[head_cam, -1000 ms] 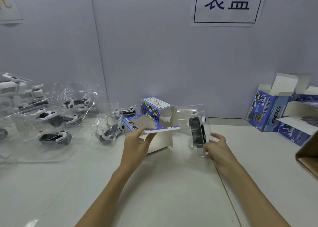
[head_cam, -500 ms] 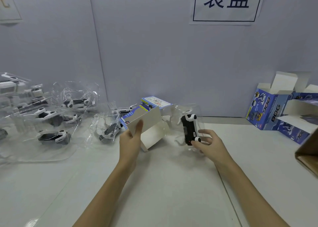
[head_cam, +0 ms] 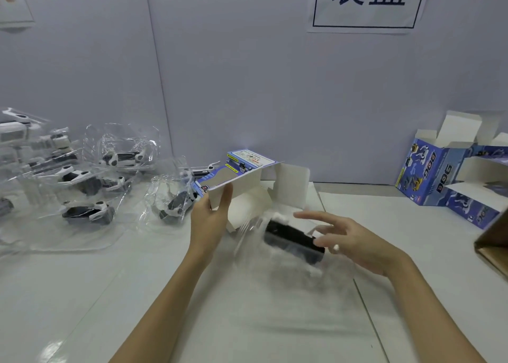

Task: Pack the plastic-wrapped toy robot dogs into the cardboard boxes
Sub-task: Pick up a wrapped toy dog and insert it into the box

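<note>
My left hand (head_cam: 210, 219) grips the edge of an open blue cardboard box (head_cam: 242, 181), tilted with its white flaps spread toward me. A black and white toy robot dog in clear plastic (head_cam: 294, 240) lies blurred just below the box mouth. My right hand (head_cam: 349, 241) is at the toy's right end, fingers stretched out toward the box; whether it holds the wrap I cannot tell through the blur. Several more wrapped robot dogs (head_cam: 82, 186) are piled on the left of the table.
Open blue boxes (head_cam: 428, 175) with raised white flaps stand at the right against the wall. A brown carton corner (head_cam: 492, 241) juts in at the right edge. The grey wall runs close behind the white table (head_cam: 137, 294).
The wrapped toy has come down and toward me, turning from upright to lying flat near the box mouth. My left hand has tipped the box so its opening faces the toy.
</note>
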The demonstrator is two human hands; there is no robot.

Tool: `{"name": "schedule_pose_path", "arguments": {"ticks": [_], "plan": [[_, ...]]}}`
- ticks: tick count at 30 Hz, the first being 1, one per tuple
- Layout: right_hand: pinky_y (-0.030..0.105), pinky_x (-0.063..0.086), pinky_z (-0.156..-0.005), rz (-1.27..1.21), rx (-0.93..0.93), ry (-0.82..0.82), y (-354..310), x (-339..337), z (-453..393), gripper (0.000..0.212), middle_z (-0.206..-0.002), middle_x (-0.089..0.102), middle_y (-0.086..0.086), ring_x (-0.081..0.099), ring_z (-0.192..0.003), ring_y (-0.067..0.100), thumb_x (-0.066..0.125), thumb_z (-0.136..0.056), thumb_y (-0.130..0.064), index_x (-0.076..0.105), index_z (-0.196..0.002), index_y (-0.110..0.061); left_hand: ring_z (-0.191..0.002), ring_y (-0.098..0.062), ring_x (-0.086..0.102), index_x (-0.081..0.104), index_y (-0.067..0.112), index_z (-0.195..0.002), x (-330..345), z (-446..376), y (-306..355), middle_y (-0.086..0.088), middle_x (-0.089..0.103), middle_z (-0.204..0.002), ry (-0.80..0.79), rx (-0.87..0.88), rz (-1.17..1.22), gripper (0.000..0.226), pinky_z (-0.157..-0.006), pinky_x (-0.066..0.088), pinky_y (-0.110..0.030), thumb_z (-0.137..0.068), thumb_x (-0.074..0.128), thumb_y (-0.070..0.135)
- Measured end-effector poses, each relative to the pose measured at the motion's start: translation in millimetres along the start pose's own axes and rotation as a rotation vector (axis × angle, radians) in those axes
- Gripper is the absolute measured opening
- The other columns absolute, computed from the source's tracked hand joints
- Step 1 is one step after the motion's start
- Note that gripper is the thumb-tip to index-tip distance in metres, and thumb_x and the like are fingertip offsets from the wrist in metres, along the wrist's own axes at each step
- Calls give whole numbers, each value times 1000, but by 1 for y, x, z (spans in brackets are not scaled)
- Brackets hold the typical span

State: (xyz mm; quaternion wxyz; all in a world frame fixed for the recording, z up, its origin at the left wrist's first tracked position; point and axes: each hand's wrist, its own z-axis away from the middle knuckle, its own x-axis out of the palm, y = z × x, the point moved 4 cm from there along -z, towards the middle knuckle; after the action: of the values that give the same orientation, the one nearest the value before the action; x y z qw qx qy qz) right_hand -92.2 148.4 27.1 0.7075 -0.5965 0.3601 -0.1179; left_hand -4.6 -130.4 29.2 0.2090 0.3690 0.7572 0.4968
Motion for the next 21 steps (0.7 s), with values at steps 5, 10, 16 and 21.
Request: {"name": "schedule_pose_path", "arguments": {"ticks": [5, 10, 16, 21], "plan": [[21, 48, -87, 49, -21, 182, -7, 13, -11, 49, -104, 70, 2, 66, -89, 6, 80, -88, -22, 69, -125, -53, -71, -1, 60, 79, 27, -91, -5, -2, -5, 7, 75, -80, -120, 22, -156, 32, -66, 44, -17, -93, 63, 55], [8, 48, -69, 2, -4, 390, -3, 10, -13, 45, -99, 72, 3, 64, -73, 3, 81, -83, -9, 78, -110, -44, -81, -1, 63, 78, 27, -98, -4, 0, -1, 16, 74, -85, -259, 203, -390, 14, -73, 44, -15, -96, 74, 14], [9, 47, -62, 22, 15, 553, 2, 7, -18, 43, -89, 72, 2, 63, -63, -1, 80, -80, -6, 77, -111, -36, -119, 0, 64, 73, 20, -123, -2, 8, 4, 9, 74, -122, -468, 264, -426, 74, -95, 41, -7, -71, 47, -26], [20, 50, -69, -33, 8, 733, 8, 9, -19, 42, -93, 74, -4, 69, -74, 2, 81, -76, -11, 77, -106, -41, -158, -9, 17, 55, 37, -146, 3, 11, -4, 4, 27, -167, -592, 228, -600, 79, -121, 28, -31, -85, 54, -12]]}}
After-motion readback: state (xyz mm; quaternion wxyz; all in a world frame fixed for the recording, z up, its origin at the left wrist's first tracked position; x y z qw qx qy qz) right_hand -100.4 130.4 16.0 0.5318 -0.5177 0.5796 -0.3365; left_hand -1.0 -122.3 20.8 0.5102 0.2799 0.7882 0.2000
